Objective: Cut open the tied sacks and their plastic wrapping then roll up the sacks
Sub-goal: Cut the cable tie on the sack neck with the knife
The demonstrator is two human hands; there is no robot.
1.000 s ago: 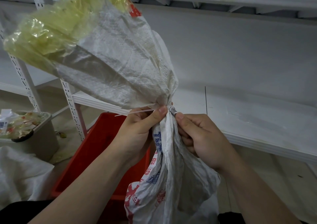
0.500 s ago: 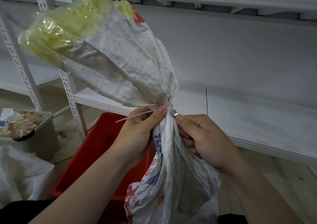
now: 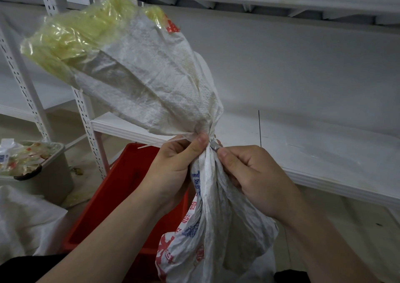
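White shelving [image 3: 324, 152] stood behind the red crate [image 3: 121, 196]. Above that crate the woven sack [image 3: 151, 77] was held up, the left hand [image 3: 171, 170] curled tight round its tied neck, the right hand [image 3: 253, 174] pinching what looked like a blade [image 3: 214, 147] against the tie.

Head view, downward (close) over hands [image 3: 207, 174]

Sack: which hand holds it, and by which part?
Left hand grips the sack at its tied neck, below the zip tie; right hand pinches a small grey tool against that neck.
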